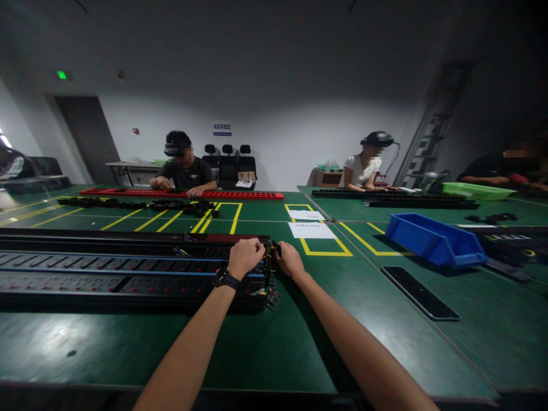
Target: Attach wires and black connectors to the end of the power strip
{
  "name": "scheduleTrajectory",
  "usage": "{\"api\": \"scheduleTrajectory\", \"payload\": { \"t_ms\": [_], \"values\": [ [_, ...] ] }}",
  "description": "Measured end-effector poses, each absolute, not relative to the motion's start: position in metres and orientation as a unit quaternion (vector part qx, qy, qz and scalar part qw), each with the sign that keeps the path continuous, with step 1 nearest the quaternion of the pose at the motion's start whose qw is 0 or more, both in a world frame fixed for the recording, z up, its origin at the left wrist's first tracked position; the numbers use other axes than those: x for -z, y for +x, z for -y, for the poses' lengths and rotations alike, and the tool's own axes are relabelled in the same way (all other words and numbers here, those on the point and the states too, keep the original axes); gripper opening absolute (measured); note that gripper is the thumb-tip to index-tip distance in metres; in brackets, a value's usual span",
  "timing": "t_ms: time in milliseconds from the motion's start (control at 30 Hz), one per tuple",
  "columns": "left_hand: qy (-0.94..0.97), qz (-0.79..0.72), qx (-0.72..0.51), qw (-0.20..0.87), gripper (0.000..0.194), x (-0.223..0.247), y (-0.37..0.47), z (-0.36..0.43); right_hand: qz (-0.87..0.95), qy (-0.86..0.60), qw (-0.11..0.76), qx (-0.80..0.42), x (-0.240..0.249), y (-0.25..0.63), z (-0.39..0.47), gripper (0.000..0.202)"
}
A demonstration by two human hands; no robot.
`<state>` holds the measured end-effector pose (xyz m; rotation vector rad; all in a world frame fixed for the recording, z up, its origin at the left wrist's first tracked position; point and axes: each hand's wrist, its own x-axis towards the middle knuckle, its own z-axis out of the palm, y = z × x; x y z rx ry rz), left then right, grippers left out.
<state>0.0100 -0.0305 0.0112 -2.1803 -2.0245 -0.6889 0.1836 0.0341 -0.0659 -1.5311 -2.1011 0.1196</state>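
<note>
we work at the right end of a long black rail assembly with blue stripes and red dots.
it lies on the green tabletop; our left hand curls over its end, and we cannot tell what it grips; our right hand, nearly closed, pinches a small dark piece just beside that end.

On a worktable, long strips lay to the left, the left hand over their right end and the right hand just beside it, with paper sheets farther back, a bin to the right, and a phone in front of the bin.
</note>
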Motion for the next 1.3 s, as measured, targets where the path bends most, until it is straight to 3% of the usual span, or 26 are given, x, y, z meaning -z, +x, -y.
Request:
{"api": "scheduleTrajectory", "payload": {
  "t_ms": [233, 367, 500, 667, 933, 1300],
  "values": [
    [-0.714, 0.66, 0.231, 0.039, 0.033, -0.009, 0.009, 0.031, 0.721, -0.585, 0.361, -0.089, 0.053, 0.194, -0.032, 0.044],
    [-0.715, 0.658, 0.233, 0.037, 0.033, -0.009, 0.009, 0.032, 0.695, -0.55, 0.397, -0.239, 0.036, 0.217, -0.023, 0.042],
    [-0.713, 0.662, 0.229, 0.029, 0.033, -0.008, 0.01, 0.033, 0.733, -0.438, 0.336, -0.398, 0.032, 0.237, 0.008, 0.049],
    [-0.709, 0.666, 0.229, 0.037, 0.032, -0.007, 0.01, 0.033, 0.815, -0.364, 0.241, -0.38, 0.031, 0.235, 0.04, 0.056],
    [-0.709, 0.668, 0.225, 0.032, 0.032, -0.011, 0.012, 0.035, 0.832, -0.311, 0.194, -0.416, 0.022, 0.226, 0.05, 0.055],
    [-0.715, 0.662, 0.221, 0.036, 0.033, -0.014, 0.011, 0.035, 0.829, -0.261, 0.205, -0.45, 0.02, 0.23, 0.051, 0.049]
  ]
}}
